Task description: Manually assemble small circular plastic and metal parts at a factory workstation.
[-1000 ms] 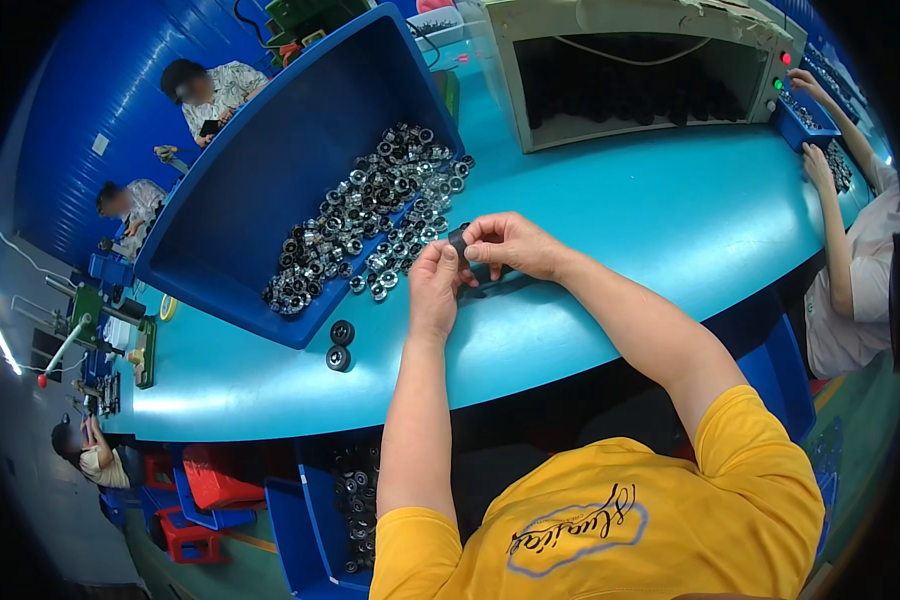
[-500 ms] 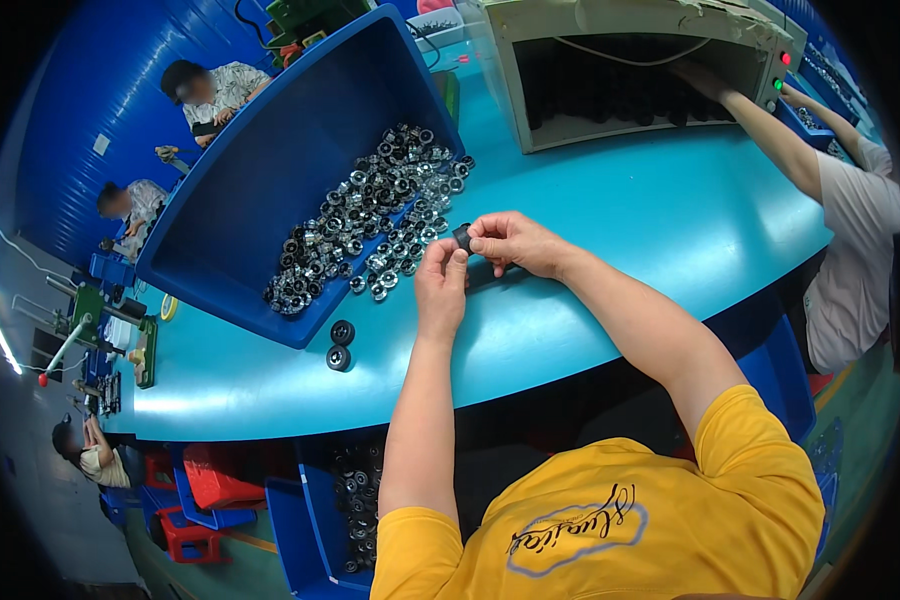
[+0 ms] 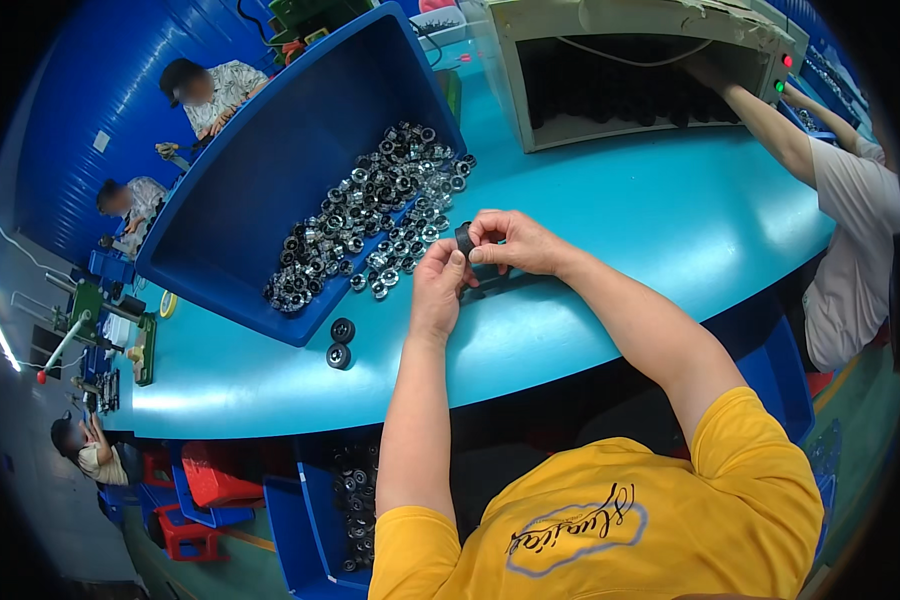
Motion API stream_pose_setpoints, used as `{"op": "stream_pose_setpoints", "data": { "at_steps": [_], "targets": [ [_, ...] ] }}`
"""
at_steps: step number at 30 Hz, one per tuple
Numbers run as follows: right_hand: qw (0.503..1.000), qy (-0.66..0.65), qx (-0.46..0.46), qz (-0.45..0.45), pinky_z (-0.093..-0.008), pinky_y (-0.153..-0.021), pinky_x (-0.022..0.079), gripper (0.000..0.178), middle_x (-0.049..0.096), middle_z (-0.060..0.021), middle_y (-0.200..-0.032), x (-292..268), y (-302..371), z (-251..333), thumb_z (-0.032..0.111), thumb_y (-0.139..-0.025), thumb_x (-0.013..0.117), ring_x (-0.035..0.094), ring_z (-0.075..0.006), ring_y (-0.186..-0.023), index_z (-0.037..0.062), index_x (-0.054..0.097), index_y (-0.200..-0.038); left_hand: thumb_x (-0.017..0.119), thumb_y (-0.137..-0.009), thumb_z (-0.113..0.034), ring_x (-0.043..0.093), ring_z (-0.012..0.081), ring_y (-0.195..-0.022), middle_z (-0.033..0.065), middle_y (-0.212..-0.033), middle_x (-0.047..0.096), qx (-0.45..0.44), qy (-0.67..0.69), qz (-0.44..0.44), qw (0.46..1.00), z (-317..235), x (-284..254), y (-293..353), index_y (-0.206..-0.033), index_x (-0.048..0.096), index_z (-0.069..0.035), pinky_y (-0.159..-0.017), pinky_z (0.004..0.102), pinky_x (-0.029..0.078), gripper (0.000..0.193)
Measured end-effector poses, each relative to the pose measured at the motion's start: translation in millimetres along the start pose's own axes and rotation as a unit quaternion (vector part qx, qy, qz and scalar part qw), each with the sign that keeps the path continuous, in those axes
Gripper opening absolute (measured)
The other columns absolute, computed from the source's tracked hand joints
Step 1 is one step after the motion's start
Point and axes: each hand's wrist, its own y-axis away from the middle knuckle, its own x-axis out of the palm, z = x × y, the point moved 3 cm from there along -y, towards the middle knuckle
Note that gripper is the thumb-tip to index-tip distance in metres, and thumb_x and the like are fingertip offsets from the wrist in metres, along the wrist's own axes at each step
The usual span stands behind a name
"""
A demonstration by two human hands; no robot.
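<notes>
Over the teal tabletop, both hands meet around a small black rubber tyre (image 3: 464,238). My left hand (image 3: 438,288) pinches its lower left side between thumb and fingers. From the right, my right hand (image 3: 518,244) grips it with bent fingers. Whether a hub sits inside the tyre is hidden by the fingers. Just left and ahead of my hands lie many loose chrome-and-black wheel hubs (image 3: 410,235), some spilled from the tipped blue bin (image 3: 240,190). Two small wheels with black tyres (image 3: 340,356) rest on the table left of my left forearm.
An open-fronted metal box (image 3: 630,25) with dark pieces inside stands at the far right; a co-worker's arm (image 3: 775,130) reaches into it. Green hand presses (image 3: 85,310) stand at the left. Below the table edge, a blue crate (image 3: 315,510) holds more wheels. Other people sit beyond.
My hands stay in nearly the same place on the tyre. My right fingers have shifted slightly around it, and my left wrist has moved a little left. The co-worker's arm at right moved slightly.
</notes>
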Motion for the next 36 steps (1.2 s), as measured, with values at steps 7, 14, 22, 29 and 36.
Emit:
{"op": "stream_pose_setpoints", "data": {
  "at_steps": [7,14,22,29,36],
  "targets": [
    [0.994,0.095,-0.045,-0.035,-0.0238,-0.056,0.051,0.019,0.056,0.0006,-0.09,3.3,3.3,13.2,0.015,-0.086,0.078,0.057,-0.0088,-0.075,0.0053,0.062,-0.089,0.065,-0.099,-0.024,0.056,0.0086,-0.074,-0.0017,-0.089,0.064,-0.024,0.06,-0.022,0.998,-5.3,-1.4,0.5,-0.111,0.064,-0.005,-0.068,0.0262,0.049,0.023],
    [0.964,0.2,-0.164,-0.067,-0.0238,-0.058,0.049,0.018,0.056,0.0005,-0.086,-4.5,3.6,5.2,0.011,-0.081,0.08,0.057,-0.0087,-0.074,0.0041,0.065,-0.086,0.067,-0.097,-0.02,0.057,0.0094,-0.072,0.0003,-0.088,0.065,-0.008,-0.034,-0.04,0.999,1.3,-7.6,-1.4,-0.117,0.065,-0.001,-0.065,0.0255,0.049,0.028],
    [0.996,0.059,-0.038,-0.055,-0.0254,-0.065,0.047,0.023,0.056,0.0014,-0.083,4.6,3.9,9.7,0.014,-0.08,0.084,0.054,-0.0077,-0.073,0.0038,0.064,-0.087,0.069,-0.096,-0.021,0.059,0.0105,-0.072,0.0026,-0.093,0.068,-0.018,0.028,-0.02,0.999,-0.5,-4.2,0.2,-0.109,0.066,-0.002,-0.066,0.0272,0.051,0.023],
    [0.974,0.16,-0.127,-0.099,-0.026,-0.064,0.046,0.027,0.057,0.0011,-0.082,3.3,4.1,14.2,0.019,-0.076,0.088,0.054,-0.0094,-0.073,0.0048,0.067,-0.086,0.066,-0.098,-0.023,0.062,0.0121,-0.069,0.0047,-0.089,0.068,-0.026,0.045,-0.041,0.998,-1.9,-3.3,0.0,-0.108,0.064,-0.001,-0.064,0.0308,0.057,0.024],
    [0.973,0.173,-0.138,-0.07,-0.0265,-0.063,0.048,0.024,0.056,-0.0004,-0.085,3.2,3.3,15.9,0.021,-0.082,0.083,0.056,-0.0103,-0.078,0.0031,0.068,-0.09,0.064,-0.1,-0.026,0.061,0.0111,-0.068,0.0041,-0.087,0.067,-0.027,0.033,-0.059,0.997,0.9,-5.7,-1.1,-0.113,0.062,-0.001,-0.063,0.0295,0.057,0.028]
  ]
}}
